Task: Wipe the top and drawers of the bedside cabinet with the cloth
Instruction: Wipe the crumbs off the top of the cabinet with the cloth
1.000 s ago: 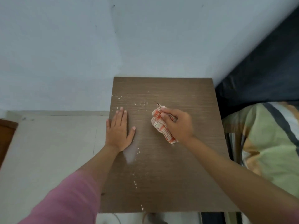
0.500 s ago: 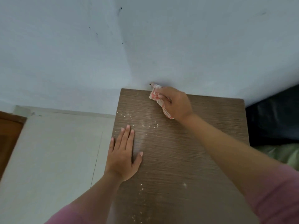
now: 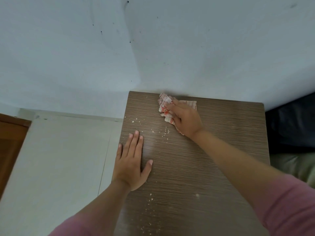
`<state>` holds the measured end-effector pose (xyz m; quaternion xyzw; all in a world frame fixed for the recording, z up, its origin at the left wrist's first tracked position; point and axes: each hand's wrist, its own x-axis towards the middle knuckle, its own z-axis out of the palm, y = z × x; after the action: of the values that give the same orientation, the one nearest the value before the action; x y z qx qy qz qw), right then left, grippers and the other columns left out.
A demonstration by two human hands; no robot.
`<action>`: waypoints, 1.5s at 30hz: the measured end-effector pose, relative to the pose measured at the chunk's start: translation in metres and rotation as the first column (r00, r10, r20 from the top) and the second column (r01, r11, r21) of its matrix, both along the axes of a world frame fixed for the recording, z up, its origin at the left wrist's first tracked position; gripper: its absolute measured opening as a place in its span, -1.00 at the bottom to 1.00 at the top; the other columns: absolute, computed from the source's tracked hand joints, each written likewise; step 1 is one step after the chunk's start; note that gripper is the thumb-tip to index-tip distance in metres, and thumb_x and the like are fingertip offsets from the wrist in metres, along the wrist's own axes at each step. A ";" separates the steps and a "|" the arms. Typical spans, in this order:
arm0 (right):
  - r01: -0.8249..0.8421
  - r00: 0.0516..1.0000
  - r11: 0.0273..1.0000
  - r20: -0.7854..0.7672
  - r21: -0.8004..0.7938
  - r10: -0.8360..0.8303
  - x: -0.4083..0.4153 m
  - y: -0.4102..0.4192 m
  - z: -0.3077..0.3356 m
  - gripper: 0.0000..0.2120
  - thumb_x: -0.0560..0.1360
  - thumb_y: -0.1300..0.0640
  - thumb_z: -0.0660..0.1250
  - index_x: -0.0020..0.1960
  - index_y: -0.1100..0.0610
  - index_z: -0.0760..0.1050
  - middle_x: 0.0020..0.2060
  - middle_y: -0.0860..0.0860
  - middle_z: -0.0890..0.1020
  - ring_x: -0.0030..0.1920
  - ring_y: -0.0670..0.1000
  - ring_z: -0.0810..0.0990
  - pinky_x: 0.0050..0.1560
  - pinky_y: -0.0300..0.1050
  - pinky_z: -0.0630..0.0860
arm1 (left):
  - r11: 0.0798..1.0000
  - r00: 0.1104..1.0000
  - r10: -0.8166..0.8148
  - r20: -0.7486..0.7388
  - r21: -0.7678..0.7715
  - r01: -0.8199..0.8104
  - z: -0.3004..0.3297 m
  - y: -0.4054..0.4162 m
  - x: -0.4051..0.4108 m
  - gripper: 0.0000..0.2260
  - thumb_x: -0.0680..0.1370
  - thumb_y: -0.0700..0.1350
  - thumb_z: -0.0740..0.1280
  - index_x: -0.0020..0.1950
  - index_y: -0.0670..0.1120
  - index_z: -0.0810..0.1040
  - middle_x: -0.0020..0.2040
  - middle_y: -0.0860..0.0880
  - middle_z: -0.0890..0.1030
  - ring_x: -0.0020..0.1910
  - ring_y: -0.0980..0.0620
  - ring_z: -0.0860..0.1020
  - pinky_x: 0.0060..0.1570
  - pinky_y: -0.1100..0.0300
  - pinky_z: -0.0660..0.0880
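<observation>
Soft, light cloth (image 3: 166,108) bunched under right hand (image 3: 185,120), fingers closed over it at cabinet (image 3: 213,150) back edge; left hand (image 3: 131,165) flat, spread, empty.

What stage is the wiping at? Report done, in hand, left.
Done: nothing looks finished. In hand: the right hand presses the red-and-white striped cloth at the far edge of the brown wood-grain cabinet top, while the left hand lies flat on it. Left: white crumbs mid-top and near the front; drawers are out of view.
</observation>
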<state>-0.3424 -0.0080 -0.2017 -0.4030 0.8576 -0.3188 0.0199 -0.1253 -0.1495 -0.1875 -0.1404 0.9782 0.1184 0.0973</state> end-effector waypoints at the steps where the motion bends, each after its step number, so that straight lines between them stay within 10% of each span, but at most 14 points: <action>1: 0.001 1.000 1.000 -0.001 -0.011 -0.001 0.004 0.002 0.000 -0.67 0.52 0.22 0.19 0.26 0.15 0.51 0.28 0.16 0.50 0.28 0.14 0.49 0.20 0.02 0.46 | 1.000 1.000 0.000 0.000 0.000 0.000 0.000 0.000 0.000 -0.31 0.51 0.22 0.05 0.54 -0.09 0.00 0.56 -0.01 -0.03 0.53 0.04 -0.09 0.45 -0.02 -0.10; 22: 0.079 0.995 0.996 0.058 -0.052 -0.076 0.146 0.029 -0.005 -0.69 0.51 0.32 0.28 0.22 0.14 0.54 0.28 0.16 0.51 0.25 0.14 0.52 0.15 -0.01 0.51 | 0.996 0.985 0.012 -0.170 0.085 0.003 -0.006 0.002 0.007 -0.46 0.56 0.05 0.11 0.47 -0.17 0.19 0.52 -0.12 0.17 0.50 -0.07 0.11 0.45 -0.12 0.07; 45: 0.130 0.990 0.990 0.060 -0.046 -0.127 0.332 0.067 0.002 -0.64 0.42 0.36 0.31 0.18 0.15 0.56 0.25 0.18 0.54 0.23 0.14 0.53 0.21 -0.02 0.41 | 0.977 0.973 -0.117 -0.197 0.152 0.148 -0.003 0.032 0.203 -0.51 0.56 -0.06 0.06 0.47 -0.22 0.21 0.51 -0.17 0.16 0.51 -0.11 0.10 0.44 -0.07 0.10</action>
<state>-0.0103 0.0593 -0.1997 -0.3381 0.8727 -0.3520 0.0135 0.0776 -0.1177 -0.1905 -0.0542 0.9769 0.2053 0.0244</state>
